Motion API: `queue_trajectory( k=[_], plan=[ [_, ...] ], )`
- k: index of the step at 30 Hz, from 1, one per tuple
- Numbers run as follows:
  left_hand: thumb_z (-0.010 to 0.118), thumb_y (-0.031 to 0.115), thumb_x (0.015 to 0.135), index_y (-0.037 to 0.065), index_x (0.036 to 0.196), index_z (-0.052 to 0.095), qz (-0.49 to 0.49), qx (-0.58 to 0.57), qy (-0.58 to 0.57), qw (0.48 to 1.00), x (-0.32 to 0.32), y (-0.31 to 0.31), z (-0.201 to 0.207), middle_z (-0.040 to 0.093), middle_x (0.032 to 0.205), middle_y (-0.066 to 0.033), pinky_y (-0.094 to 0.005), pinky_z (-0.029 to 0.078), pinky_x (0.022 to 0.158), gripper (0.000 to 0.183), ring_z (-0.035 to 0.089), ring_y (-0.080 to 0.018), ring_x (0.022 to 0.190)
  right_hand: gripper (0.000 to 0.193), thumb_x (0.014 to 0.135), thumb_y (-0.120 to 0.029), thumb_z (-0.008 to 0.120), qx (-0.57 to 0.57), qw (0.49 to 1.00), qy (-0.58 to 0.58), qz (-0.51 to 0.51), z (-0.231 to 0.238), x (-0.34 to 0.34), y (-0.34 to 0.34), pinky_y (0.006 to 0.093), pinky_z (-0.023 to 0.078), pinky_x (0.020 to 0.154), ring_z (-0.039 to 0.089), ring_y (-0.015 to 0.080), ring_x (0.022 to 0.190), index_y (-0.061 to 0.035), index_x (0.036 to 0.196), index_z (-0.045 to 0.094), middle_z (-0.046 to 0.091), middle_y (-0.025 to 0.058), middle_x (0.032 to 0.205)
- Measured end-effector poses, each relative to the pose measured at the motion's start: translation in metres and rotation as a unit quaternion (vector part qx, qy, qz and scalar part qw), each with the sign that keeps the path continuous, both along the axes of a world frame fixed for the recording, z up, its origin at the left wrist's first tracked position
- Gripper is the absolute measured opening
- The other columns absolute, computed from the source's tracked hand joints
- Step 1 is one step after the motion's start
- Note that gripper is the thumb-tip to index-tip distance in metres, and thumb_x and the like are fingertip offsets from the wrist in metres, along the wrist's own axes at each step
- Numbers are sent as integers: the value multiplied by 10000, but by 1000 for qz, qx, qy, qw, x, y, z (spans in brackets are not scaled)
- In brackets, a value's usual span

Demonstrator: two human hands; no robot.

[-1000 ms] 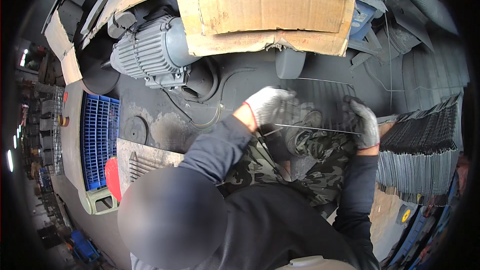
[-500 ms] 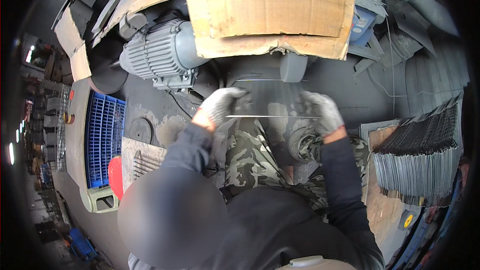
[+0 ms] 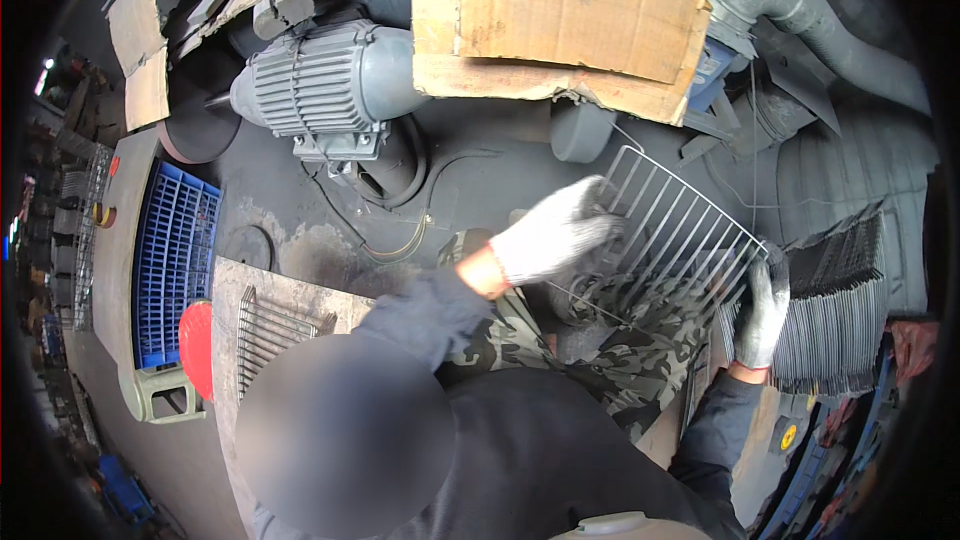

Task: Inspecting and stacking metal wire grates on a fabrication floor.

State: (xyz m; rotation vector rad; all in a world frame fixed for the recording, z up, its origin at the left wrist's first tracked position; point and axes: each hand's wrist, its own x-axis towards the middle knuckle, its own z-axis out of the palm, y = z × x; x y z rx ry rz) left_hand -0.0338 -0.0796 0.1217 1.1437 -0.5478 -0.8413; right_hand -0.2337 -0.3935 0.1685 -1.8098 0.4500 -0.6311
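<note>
A silver wire rack (image 3: 668,230) with parallel bars hangs tilted over my camouflage-trousered legs. My left hand (image 3: 560,232), in a white knit glove, is closed on its left side; the fingertips are partly behind the wires. At the rack's other end my right hand (image 3: 765,310), gloved too with dark-stained fingers, grips the corner. That hand is right beside a dense stack of similar wire racks (image 3: 830,335), their edges packed side by side.
Ahead are a grey electric motor (image 3: 315,85), a rounded grey block (image 3: 582,130) and a cardboard sheet (image 3: 585,10). Leftward lie several bent wire pieces (image 3: 270,330) on a board, a red disc (image 3: 197,350) and a blue plastic grate (image 3: 178,265). A loose cable (image 3: 350,230) runs below the motor.
Both hands have carried the rack from in front of the grey block toward the stack on the right. The rack has turned from level to slanted, and my body has swung right.
</note>
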Motion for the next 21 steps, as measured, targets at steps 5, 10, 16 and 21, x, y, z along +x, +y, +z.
queue_trajectory(
  k=[5,10,16,21],
  plan=[
    [664,146,1034,2,1211,656,45,190,-367,910,-4,54,89,705,1110,-164,-358,553,856,229,700,-245,953,678,829,-43,862,-366,893,-220,-143,10,47,100,427,426,1206,483,303,1469,-11,1447,584,466,194,1584],
    [810,110,813,66,1175,718,165,159,-712,663,-25,69,90,693,1150,-166,-419,524,897,377,656,-371,1059,483,796,-5,891,-273,934,3,229,3,64,131,413,564,1025,710,254,1150,-10,1236,692,735,145,1218],
    [832,29,884,23,1565,378,481,136,-142,854,-41,50,15,632,1354,-163,-353,546,1039,819,653,-252,1194,218,984,64,707,374,911,-175,-5,-52,72,168,386,610,947,731,209,1037,-21,1182,678,753,128,1136],
    [782,98,984,-49,1304,565,373,-36,125,919,-45,21,-22,730,1154,-126,-299,581,889,414,697,-148,1011,343,1020,81,602,557,809,-163,92,-55,73,182,507,550,1108,684,275,1192,-38,1342,609,678,157,1289]
  ],
)
